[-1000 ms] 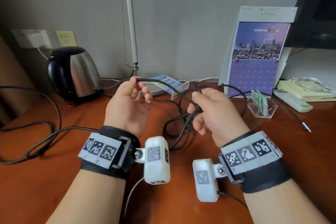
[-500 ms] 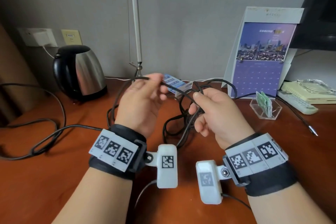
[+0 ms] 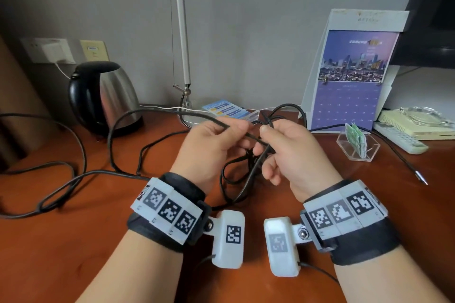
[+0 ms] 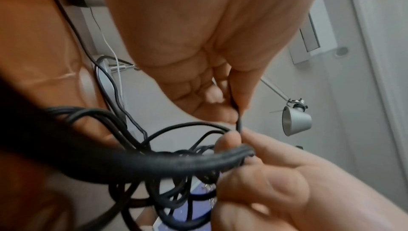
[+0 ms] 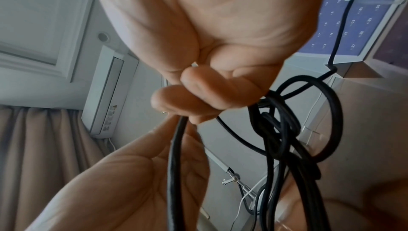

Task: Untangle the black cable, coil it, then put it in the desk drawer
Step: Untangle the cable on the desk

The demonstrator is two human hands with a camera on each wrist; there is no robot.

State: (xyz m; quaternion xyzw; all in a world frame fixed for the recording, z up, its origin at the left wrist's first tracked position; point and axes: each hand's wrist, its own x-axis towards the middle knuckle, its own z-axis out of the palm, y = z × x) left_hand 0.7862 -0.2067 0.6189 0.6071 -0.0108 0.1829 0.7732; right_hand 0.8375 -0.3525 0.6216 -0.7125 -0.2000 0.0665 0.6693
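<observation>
A long black cable (image 3: 110,145) trails over the wooden desk (image 3: 61,241) from the far left to my hands. My left hand (image 3: 216,140) pinches one strand of it between thumb and fingers, close beside my right hand (image 3: 283,145). The right hand grips a bundle of tangled loops (image 3: 236,172) that hang down to the desk between my wrists. In the left wrist view the strand (image 4: 237,118) runs from my left fingertips to the right hand. The knotted loops (image 5: 278,130) show in the right wrist view. The cable's metal plug end (image 3: 421,178) lies at the right. No drawer is in view.
A steel kettle (image 3: 105,96) stands at the back left. A lamp pole (image 3: 182,32) rises behind my hands, with a blue card stand (image 3: 226,109) by its base. A desk calendar (image 3: 349,74), a clear holder of packets (image 3: 358,140), and a remote (image 3: 398,138) are at the right.
My left hand has moved right along the strand until it nearly meets the right hand. The loop of cable to its left has grown wider over the desk. The right hand keeps its grip.
</observation>
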